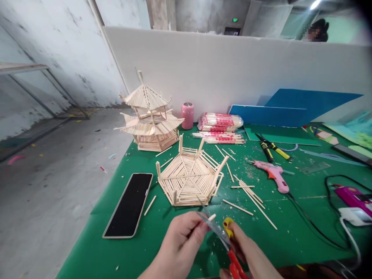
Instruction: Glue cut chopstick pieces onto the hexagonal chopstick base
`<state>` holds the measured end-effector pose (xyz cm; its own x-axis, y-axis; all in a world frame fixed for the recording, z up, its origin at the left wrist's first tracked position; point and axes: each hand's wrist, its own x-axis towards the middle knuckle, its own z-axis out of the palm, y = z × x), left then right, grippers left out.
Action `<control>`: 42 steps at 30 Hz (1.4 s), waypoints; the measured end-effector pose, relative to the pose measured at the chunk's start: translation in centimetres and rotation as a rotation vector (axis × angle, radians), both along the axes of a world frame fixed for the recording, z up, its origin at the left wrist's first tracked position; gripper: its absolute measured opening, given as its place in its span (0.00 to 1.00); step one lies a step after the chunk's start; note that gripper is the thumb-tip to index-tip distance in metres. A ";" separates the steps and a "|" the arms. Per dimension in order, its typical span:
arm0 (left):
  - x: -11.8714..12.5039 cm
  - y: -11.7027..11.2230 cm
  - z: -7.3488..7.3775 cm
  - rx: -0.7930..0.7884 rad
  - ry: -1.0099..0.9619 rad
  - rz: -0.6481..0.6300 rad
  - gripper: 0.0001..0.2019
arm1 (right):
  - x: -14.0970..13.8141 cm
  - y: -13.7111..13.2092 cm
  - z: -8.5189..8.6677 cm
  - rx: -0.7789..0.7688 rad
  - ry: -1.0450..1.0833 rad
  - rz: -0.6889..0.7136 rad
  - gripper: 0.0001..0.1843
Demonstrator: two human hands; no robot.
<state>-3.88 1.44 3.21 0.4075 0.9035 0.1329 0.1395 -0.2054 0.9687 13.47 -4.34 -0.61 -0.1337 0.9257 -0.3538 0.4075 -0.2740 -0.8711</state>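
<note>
My left hand is closed in a pinch on a short wooden stick near the table's front edge. My right hand grips scissors with red and yellow handles; their blades are open around the stick's end. Just beyond them lies a hexagonal base of wooden sticks with upright posts at its corners. A two-tier stick pagoda model stands at the table's far left.
A green mat covers the table. On it lie a black phone, loose sticks, a pink glue gun, pliers, packed chopsticks, a pink can, blue boards and cables.
</note>
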 end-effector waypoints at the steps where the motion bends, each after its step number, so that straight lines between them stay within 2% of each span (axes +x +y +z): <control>1: 0.0 0.1 0.1 -0.095 -0.056 -0.023 0.12 | 0.0 -0.1 -0.2 -0.018 0.014 -0.019 0.31; 4: -0.1 0.3 0.3 -0.285 -0.162 -0.056 0.15 | 0.1 -0.2 -0.3 -0.079 0.076 -0.048 0.31; 6: -0.1 0.3 0.4 -0.280 -0.146 -0.063 0.16 | 0.2 -0.1 0.0 -0.102 0.103 -0.034 0.30; 11: 0.0 0.2 0.4 -0.029 0.040 -0.013 0.14 | 0.5 0.2 0.3 -0.063 0.082 -0.001 0.27; 14: 0.2 0.2 0.2 0.111 0.144 0.034 0.12 | 0.3 0.4 0.0 -0.035 0.053 0.023 0.29; 18: 0.2 0.2 0.2 0.250 0.161 0.050 0.11 | 0.1 0.2 0.1 0.013 0.004 0.029 0.32; 20: 0.1 0.3 0.4 0.207 0.121 0.015 0.10 | 0.1 0.0 0.0 0.017 -0.002 0.022 0.35; 25: -0.1 0.3 0.4 -0.174 -0.070 -0.073 0.13 | 0.6 -0.5 -0.6 -0.015 0.048 0.048 0.35; 27: 0.0 0.3 0.3 -0.238 -0.092 -0.089 0.14 | 0.7 -0.5 -0.7 -0.021 0.058 0.040 0.32; 29: 0.2 0.3 0.1 -0.148 -0.035 -0.067 0.13 | 0.6 -0.4 -0.5 -0.003 0.058 0.030 0.31; 33: 0.4 0.3 0.1 0.207 0.129 0.042 0.12 | 0.2 0.1 0.8 0.034 -0.020 0.022 0.30; 35: 0.3 0.3 0.2 0.265 0.141 0.040 0.12 | 0.0 0.1 1.1 0.023 -0.048 0.030 0.28; 38: 0.0 0.4 0.2 0.148 0.078 -0.002 0.10 | 0.1 0.0 0.9 -0.006 -0.025 0.035 0.27; 42: -0.3 0.5 -0.1 -0.185 -0.099 -0.048 0.13 | 0.3 -0.3 0.1 -0.023 0.062 0.022 0.31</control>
